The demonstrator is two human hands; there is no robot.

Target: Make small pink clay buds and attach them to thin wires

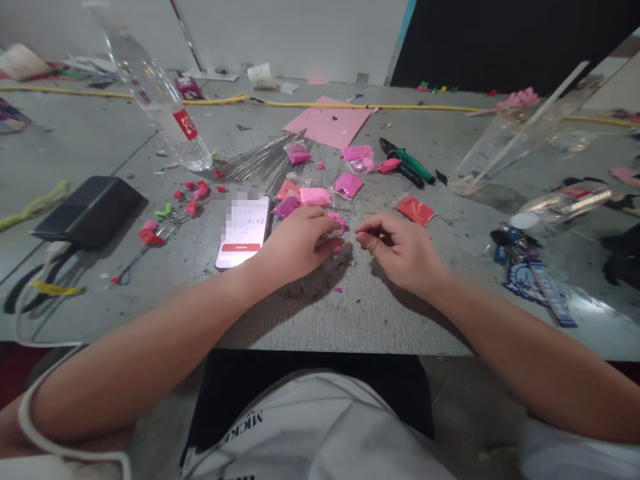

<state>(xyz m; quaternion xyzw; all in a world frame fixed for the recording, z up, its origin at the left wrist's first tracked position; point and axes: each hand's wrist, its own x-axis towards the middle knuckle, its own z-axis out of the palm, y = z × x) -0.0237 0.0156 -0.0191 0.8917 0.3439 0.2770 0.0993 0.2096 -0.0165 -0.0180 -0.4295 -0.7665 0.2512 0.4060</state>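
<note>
My left hand (300,243) rests over the grey table with its fingers stretched out and thumb apart. Its fingertips are beside small bright pink pieces (342,224); whether they touch them I cannot tell. Across a narrow gap, my right hand (406,252) is closed, thumb and fingers pinched together; anything between them is too small to make out. Beyond the hands lie small bags of soft coloured material: a pink bag (315,197), a purple bag (287,207), a magenta bag (349,185) and a red bag (416,210). A tiny magenta crumb (339,290) lies nearer me.
A lit phone (243,233) lies by my left wrist. Thin wires (265,160), pink paper (330,121) and green-handled pliers (410,165) are farther back. A bottle (170,120) and black device (90,210) stand left; a cup (493,150), lying bottle (565,203) and keychain (533,280) are right.
</note>
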